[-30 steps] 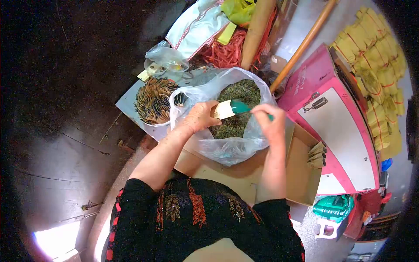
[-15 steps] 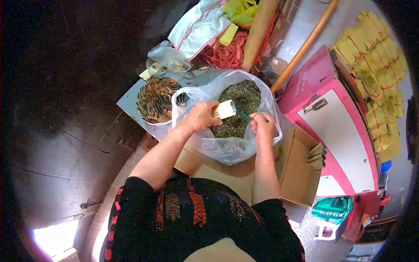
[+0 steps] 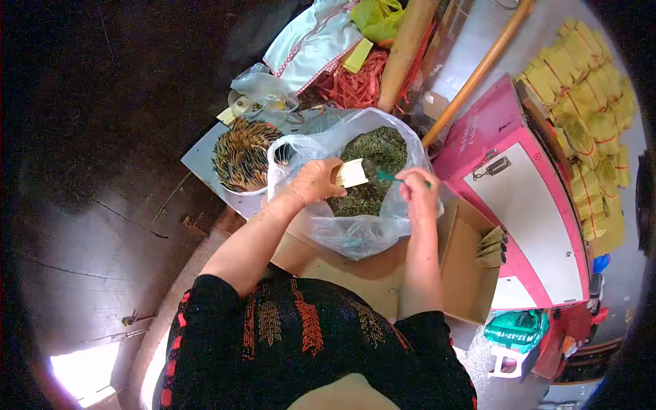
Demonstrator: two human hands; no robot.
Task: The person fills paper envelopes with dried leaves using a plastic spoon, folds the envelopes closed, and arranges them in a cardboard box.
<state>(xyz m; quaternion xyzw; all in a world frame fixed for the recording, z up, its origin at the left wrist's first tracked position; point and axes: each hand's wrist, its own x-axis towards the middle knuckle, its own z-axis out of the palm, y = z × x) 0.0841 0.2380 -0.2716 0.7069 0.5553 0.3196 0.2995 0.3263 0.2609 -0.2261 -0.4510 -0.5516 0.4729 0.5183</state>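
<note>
My left hand [image 3: 316, 182] pinches a small cream paper packet [image 3: 352, 173] over an open clear plastic bag [image 3: 352, 238]. Dark green dried, crumbled herb [image 3: 374, 148] fills the bag. Closed around a small green spoon [image 3: 387, 175], my right hand [image 3: 419, 189] is at the bag's right side. The spoon's tip lies a little right of the packet, apart from it, above the herb. Whether anything is in the spoon or the packet is too small to tell.
A white-rimmed container [image 3: 247, 158] crammed with narrow packets stands left of the bag. To the right are a cardboard box [image 3: 470, 277] with several packets, a pink and white cabinet [image 3: 523, 205] and tied yellow bundles [image 3: 581, 102]. Wooden poles [image 3: 478, 72] lean behind.
My right hand has moved right and slightly up, drawing the green spoon a little away from the packet. My left hand and the packet have stayed nearly in place; the packet's mouth shows differently.
</note>
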